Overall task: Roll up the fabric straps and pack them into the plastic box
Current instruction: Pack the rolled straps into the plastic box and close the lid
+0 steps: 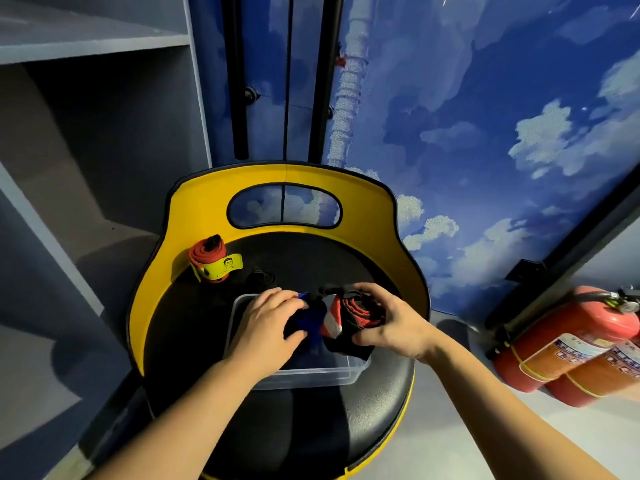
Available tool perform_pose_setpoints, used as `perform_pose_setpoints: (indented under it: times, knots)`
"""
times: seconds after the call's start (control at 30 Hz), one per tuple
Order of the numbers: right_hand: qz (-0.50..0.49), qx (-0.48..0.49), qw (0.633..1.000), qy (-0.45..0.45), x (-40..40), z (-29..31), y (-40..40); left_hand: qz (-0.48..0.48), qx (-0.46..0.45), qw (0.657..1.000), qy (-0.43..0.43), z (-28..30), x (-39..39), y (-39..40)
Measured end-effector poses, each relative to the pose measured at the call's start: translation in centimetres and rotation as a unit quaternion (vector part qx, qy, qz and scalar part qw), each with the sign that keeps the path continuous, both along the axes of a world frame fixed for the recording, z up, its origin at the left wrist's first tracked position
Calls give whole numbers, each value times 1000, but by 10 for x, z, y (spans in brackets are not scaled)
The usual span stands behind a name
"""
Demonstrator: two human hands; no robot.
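Head view: over the clear plastic box at mid-seat of the black-and-yellow chair, the right hand grips a red-and-black rolled strap; the left hand curls around a blue-and-black strap. A red rolled strap with yellow band stands at the seat's far-left edge.

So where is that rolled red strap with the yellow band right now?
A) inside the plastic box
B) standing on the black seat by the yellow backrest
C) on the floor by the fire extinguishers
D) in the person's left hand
B: the rolled red strap stands alone on the black seat, outside the plastic box and untouched by either hand.
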State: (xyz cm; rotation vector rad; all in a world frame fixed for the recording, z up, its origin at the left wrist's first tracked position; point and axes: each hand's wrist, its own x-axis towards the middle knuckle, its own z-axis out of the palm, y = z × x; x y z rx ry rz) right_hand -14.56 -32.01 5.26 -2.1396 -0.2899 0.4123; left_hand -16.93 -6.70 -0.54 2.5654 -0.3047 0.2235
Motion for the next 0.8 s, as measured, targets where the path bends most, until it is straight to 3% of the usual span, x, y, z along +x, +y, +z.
perform_pose_setpoints:
  times: [0.27, 0.8]
  knots:
    - [59, -43, 997, -33, 3, -22, 16, 22, 130, 989, 69, -15, 16, -14]
    - [152, -150, 963, -167, 11, -20, 9, 46, 79, 995, 42, -17, 20, -11]
